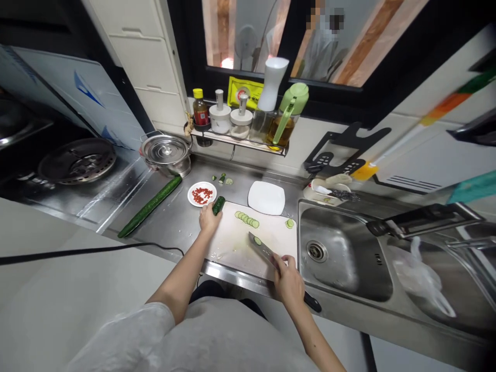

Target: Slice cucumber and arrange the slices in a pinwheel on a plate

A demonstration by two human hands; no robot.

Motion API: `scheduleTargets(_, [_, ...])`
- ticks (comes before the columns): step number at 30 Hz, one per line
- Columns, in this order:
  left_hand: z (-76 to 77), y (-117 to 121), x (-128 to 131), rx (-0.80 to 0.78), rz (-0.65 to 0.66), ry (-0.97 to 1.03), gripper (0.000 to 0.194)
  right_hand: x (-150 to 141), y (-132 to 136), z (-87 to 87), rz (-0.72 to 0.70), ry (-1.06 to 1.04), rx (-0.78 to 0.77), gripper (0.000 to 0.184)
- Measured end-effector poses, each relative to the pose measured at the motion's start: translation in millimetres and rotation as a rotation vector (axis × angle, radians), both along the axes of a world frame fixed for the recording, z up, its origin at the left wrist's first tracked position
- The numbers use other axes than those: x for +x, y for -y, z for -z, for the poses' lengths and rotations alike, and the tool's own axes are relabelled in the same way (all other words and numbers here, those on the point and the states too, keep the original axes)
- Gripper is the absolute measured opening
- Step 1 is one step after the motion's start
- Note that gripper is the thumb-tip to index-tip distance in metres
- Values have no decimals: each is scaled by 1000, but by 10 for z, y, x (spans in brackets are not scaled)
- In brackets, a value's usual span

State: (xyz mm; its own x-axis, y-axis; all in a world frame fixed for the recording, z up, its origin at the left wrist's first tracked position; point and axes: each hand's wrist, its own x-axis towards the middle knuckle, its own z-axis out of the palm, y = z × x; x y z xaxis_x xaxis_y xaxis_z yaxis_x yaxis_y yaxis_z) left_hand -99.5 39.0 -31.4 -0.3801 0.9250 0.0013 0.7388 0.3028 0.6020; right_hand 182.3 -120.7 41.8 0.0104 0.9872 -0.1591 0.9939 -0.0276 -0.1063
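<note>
My left hand (210,219) is closed around a short cucumber piece (218,205) at the left edge of the white cutting board (232,250). In my right hand (290,279) is a kitchen knife (264,251), its blade over the board and its black handle showing below the palm. One cucumber slice (258,241) clings to the blade. An overlapping row of cucumber slices (247,219) lies on the board's upper part. A few more slices (289,223) rest at its upper right corner.
A plate of chopped red bits (202,195), a white plate (266,197) and a whole cucumber (150,206) lie around the board. Cucumber ends (222,178) sit behind. A lidded pot (166,152) stands back left, a sink (341,253) right, a bottle rack (248,140) above.
</note>
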Motion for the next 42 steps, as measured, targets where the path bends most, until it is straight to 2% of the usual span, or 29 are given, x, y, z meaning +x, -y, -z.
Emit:
scheduleTargets(6, [-27,78,-79,43,25,25,54,20,-35,-7,-13,25,35,39])
scheduleTargets(12, [-149,199,-18,-27,-55,-80,49,32,-59,57,-106,114,158,37])
scheduleTargets(16, [-185,226,-10,-64,-37,-59,48,75,-53,123,-131,141,224,35])
scheduleTargets(21, [-275,243,-1,14,-57,-44,46,96,-42,133,-140,144,230,37])
scheduleTargets(23, [-330,279,84,67,56,23,44,79,-47,103,-150,153,206,38])
scheduleTargets(26, [-382,373,304,57,428,205,40,48,-66,54,-180,155,141,38])
scheduleTargets(29, [-382,477,522,-57,737,294,40,31,-88,29,-200,143,95,38])
scheduleTargets(31, [-369,528,613,-157,855,291,35,28,-93,29,-222,135,77,38])
scheduleTargets(33, [-362,561,658,-219,909,273,28,26,-86,41,-242,132,62,38])
scheduleTargets(35, [-365,589,678,-211,903,249,22,25,-66,63,-248,133,48,38])
scheduleTargets(38, [-376,642,688,-175,827,228,14,37,-17,99,-242,135,27,38])
scheduleTargets(42, [-343,708,646,-245,617,297,14,130,60,122,-198,134,-22,38])
